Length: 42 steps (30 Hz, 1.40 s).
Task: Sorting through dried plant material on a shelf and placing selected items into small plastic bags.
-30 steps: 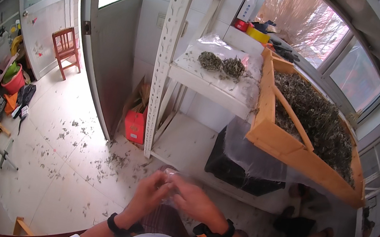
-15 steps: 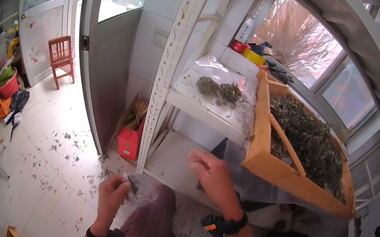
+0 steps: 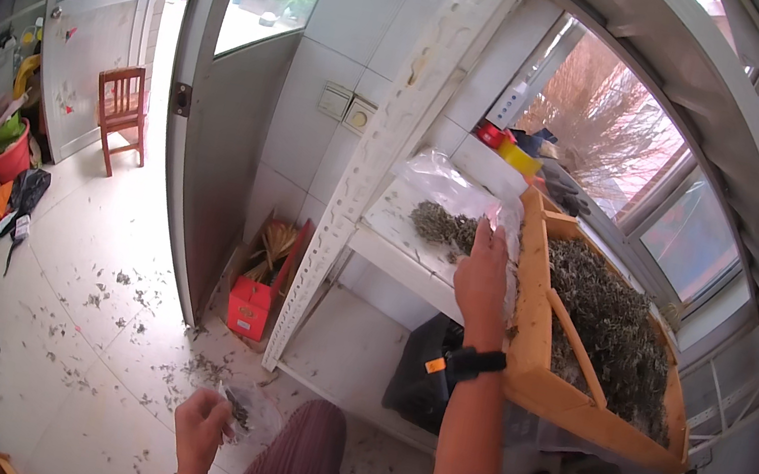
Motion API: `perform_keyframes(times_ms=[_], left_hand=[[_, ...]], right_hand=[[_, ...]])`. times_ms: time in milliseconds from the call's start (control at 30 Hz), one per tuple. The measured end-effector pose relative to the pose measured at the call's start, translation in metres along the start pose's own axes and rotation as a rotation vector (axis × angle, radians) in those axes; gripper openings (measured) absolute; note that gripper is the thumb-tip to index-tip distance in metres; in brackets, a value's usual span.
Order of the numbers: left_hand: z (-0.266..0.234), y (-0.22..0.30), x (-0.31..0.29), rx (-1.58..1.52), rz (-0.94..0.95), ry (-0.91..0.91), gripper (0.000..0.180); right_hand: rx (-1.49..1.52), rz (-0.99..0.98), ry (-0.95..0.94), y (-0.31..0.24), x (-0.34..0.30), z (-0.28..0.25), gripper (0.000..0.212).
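Observation:
My left hand [image 3: 202, 424] pinches the edge of a small clear plastic bag [image 3: 260, 422], low in front of my knee. Some dark dried herb shows inside it. On the white shelf [image 3: 410, 265] lies a heap of grey-green dried herb [image 3: 442, 226]. My right hand [image 3: 484, 276] reaches over the right end of this heap with its fingers stretched out; the fingertips partly cover the herb, and whether they touch it is unclear. Behind the heap is a crumpled clear plastic sheet or bag [image 3: 450, 183].
Right of the shelf, a tilted wooden tray [image 3: 525, 364] holds much dark dried herb [image 3: 613, 324]. A red box [image 3: 250, 306] stands by the perforated shelf post [image 3: 347, 221]. Herb scraps litter the floor. A wooden chair [image 3: 119, 118] is by the door. Another person's legs show at lower right.
My right hand has moved up and forward from below the shelf to the herb heap. My left hand has lowered slightly, still with the bag. The view has shifted.

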<state>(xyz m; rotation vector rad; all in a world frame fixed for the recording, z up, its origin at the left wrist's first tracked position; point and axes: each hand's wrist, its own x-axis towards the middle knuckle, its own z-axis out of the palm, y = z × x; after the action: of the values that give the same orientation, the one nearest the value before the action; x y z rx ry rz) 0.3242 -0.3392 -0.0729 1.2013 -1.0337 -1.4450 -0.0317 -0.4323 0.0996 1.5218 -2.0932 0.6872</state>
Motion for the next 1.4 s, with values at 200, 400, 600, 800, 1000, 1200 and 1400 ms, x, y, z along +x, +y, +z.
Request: perform_keyframes(times_ms=[200,400,600,800,1000,1200,1400], left_hand=[[-0.009,-0.013,0.006,-0.044,-0.021,0.007,0.008],[-0.018,-0.017,0.009,-0.073,-0.08,0.048,0.008],[-0.02,-0.023,0.014,-0.125,-0.08,0.043,0.007],[-0.015,-0.021,0.014,-0.115,-0.098,0.04,0.007],[-0.012,-0.028,0.011,-0.148,-0.054,-0.002,0.008],[-0.004,-0.019,0.006,-0.116,-0.073,-0.026,0.008],[-0.002,-0.016,0.003,-0.09,-0.033,-0.054,0.009]], right_hand=[[-0.257,0.021,-0.332,0.027,0.048,0.025,0.071],[-0.283,0.032,-0.703,0.018,0.075,0.021,0.074],[-0.183,-0.167,-0.578,0.049,0.077,0.035,0.048],[-0.183,-0.223,-0.159,0.062,0.051,0.056,0.032],[-0.077,-0.169,-0.01,0.06,0.043,0.054,0.03],[0.088,0.024,0.107,0.074,0.064,0.034,0.026],[0.329,0.217,0.178,0.058,0.069,0.019,0.032]])
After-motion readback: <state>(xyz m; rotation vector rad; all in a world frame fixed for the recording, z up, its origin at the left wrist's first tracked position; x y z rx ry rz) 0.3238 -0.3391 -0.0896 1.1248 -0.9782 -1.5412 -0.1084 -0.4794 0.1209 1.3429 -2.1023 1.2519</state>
